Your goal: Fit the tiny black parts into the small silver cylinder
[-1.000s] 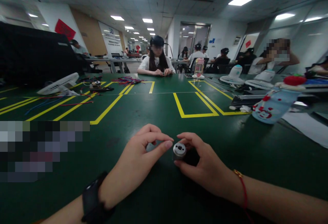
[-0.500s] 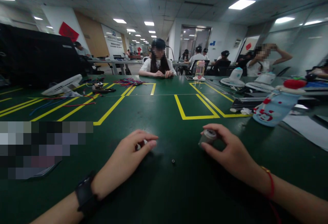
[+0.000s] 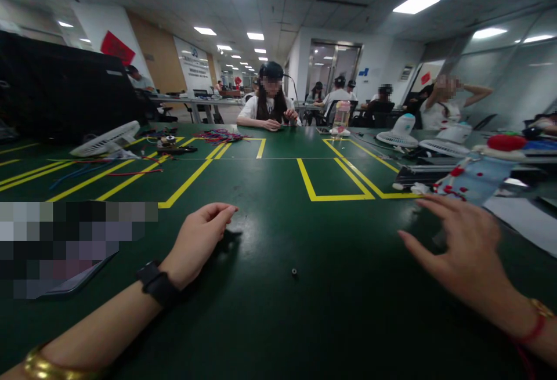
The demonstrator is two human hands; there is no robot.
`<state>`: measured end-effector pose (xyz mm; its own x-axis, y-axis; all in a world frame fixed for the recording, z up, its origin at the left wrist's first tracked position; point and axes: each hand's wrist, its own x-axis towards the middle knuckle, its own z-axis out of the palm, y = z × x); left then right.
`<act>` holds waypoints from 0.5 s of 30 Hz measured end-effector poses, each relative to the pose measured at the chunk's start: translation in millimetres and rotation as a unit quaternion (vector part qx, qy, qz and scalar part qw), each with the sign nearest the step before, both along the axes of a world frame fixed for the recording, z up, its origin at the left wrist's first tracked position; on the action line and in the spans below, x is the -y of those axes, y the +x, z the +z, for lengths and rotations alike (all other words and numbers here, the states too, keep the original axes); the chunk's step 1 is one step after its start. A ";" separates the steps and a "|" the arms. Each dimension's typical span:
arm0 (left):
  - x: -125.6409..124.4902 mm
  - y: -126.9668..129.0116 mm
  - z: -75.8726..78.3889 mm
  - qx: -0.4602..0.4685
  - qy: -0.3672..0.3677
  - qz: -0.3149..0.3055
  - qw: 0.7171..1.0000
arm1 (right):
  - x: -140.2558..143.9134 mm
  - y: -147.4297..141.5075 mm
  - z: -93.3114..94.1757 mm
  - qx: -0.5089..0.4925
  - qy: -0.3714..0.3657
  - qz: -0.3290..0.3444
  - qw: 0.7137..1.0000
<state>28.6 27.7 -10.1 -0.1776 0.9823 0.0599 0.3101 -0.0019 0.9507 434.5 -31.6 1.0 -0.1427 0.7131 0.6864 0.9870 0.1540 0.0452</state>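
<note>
Resting on the green table (image 3: 278, 322), our right hand (image 3: 463, 252) at four o'clock spreads open fingers, our left hand (image 3: 198, 243) at eight o'clock curls loosely, holding nothing we can see; the small black part (image 3: 295, 272) lies between, touching neither.

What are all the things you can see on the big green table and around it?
table: one, dark green with yellow lines, fills the view
small part: one, dark, lying between the hands
fan grille: one, white, far left
wires: a bunch, red and blue, far middle
fans: two, white, far right
clear bottle: one, pinkish, far middle
blue bottle: one, light blue with red marks, lying beyond the right hand
paper: one, white, right edge
people: several, seated at the far side
left hand: one, black watch on the wrist, fingers curled, on the table
right hand: one, red string on the wrist, fingers spread open, blurred
</note>
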 end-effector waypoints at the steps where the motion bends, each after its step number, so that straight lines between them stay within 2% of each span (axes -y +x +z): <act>1: 0.3 -0.4 -0.3 -0.002 0.001 -0.001 1.000 | 0.5 -28.1 1.5 0.005 -0.036 0.083 0.996; 2: 0.6 -0.9 -0.6 -0.003 0.001 -0.002 1.000 | 1.1 -57.2 2.3 -0.001 -0.100 0.159 0.982; 4: 0.8 -1.9 -0.9 -0.006 0.000 -0.002 1.000 | 1.7 -110.7 1.7 -0.033 -0.211 0.254 0.943; 6: 1.0 -2.9 -0.8 -0.008 -0.001 -0.001 1.000 | -0.1 -147.2 0.2 -0.056 -0.269 0.305 0.912; 8: 0.9 -3.6 -0.4 -0.008 -0.001 0.000 1.000 | -4.7 -158.4 1.7 -0.069 -0.287 0.313 0.903; 10: 0.7 -3.6 0.1 -0.005 -0.001 0.002 1.000 | -10.9 -143.5 9.3 -0.074 -0.264 0.284 0.919; 12: 0.4 -2.6 0.5 -0.002 0.000 0.003 1.000 | -16.2 -107.2 22.4 -0.054 -0.193 0.226 0.953; 15: 0.4 0.0 1.5 0.006 0.007 0.009 1.000 | -18.5 -29.7 41.2 0.024 -0.088 0.056 0.994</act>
